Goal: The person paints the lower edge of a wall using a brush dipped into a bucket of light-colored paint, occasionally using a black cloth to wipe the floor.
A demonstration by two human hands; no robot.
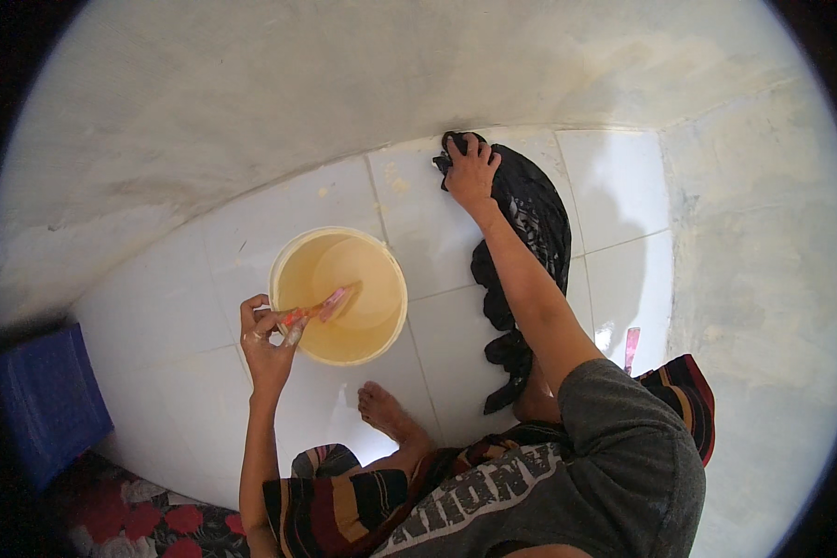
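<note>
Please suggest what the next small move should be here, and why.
I would probably slide the black cloth left over the pale yellowish marks on the white tile floor: the right hand is already on the cloth just beside them, and the left hand holds the paintbrush over the bucket.

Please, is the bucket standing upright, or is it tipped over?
Upright: the bucket stands on the white tiled floor, its round open top facing upward.
</note>
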